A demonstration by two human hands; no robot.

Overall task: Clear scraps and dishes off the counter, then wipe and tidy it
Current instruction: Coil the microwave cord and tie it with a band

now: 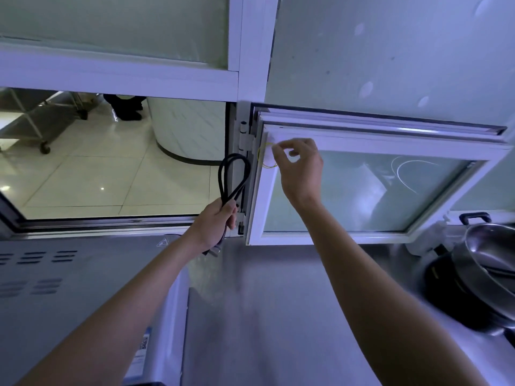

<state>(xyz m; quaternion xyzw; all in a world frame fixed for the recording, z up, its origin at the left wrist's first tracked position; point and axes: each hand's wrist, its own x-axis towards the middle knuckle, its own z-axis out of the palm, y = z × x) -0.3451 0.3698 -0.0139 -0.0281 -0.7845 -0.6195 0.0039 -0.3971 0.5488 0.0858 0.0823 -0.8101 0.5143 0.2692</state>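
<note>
Fingers [280,151] of the right hand [299,165] pinch at a yellow rubber band [263,157] on a white hook [269,158] at the open window sash's [362,142] upper-left corner. Left hand [216,221], lower and left beside the hinge, grips a looped black cable [232,176], loop upright, plug dangling below. Steel pan [490,246] stacked on a black pot [446,282] sits far right on the steel counter [278,302]; contents hidden.

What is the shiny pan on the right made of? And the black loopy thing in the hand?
The pan looks like polished metal, probably stainless steel: it is silvery and mirrors the light. The black cable held in the left hand looks like flexible rubber or plastic, perhaps braided; it bends in a smooth loop with a dull sheen.
</note>
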